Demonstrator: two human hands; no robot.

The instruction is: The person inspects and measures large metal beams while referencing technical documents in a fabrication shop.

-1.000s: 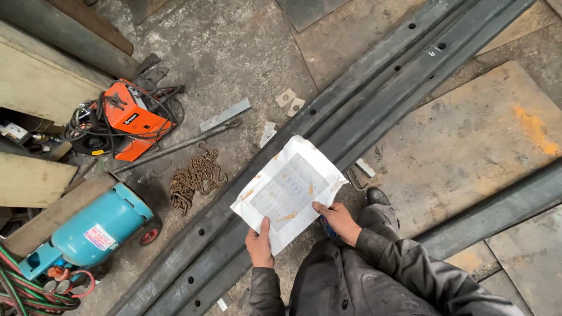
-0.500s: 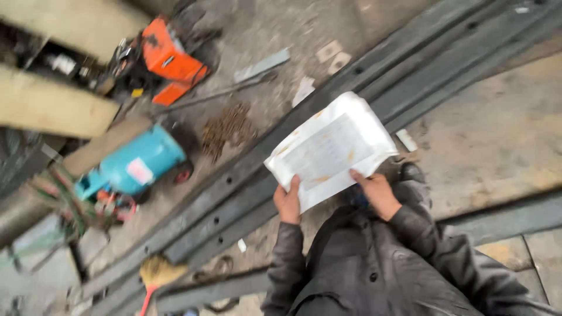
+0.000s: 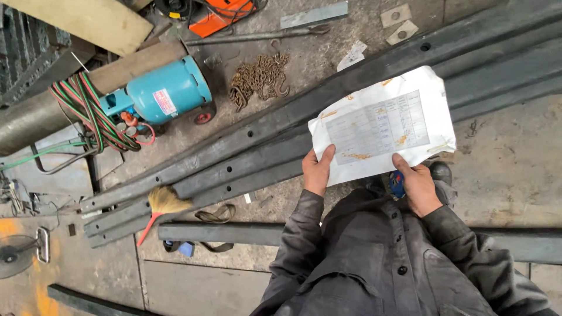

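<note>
Your left hand (image 3: 318,171) and right hand (image 3: 417,186) pinch the stained sheet (image 3: 383,124); keep fingers gripping its lower edge, flat.

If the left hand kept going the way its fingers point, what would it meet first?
The left hand already grips the stained paper sheet. Beyond it, the fingers point toward the long steel beams on the floor, though these lie well below the hand, so depth is uncertain.

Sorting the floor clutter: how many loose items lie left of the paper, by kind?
Gas cylinder: 1
Chain: 1
Broom: 1
Square plates: 2
Total: 5
Both hands, left hand and right hand, hold the paper.
</note>
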